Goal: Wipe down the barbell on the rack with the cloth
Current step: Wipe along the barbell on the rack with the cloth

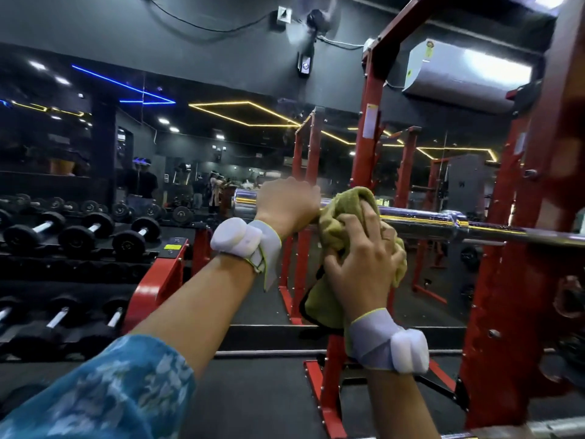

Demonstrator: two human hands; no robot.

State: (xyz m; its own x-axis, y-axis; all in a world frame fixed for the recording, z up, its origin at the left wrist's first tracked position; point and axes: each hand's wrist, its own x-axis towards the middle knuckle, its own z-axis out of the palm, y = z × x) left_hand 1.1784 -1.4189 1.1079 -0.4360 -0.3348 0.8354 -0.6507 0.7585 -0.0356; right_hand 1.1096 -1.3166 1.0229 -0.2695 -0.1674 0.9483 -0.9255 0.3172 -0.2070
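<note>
**Barbell wipe: steady the bar, wrap, then slide**

Barbell [421, 218] lies level across the red rack [364, 144], running from mid-scene to the right. The cloth [340, 226] is bunched over the bar, just right of the left hand [286, 205], which curls over the bar and steadies it. The right hand [361, 267] grips the cloth from the near side, fingers dug into its folds. Recommended: wrap the cloth fully round the bar, press firmly, and travel along its length. Both forearms reach up and forward.
</note>
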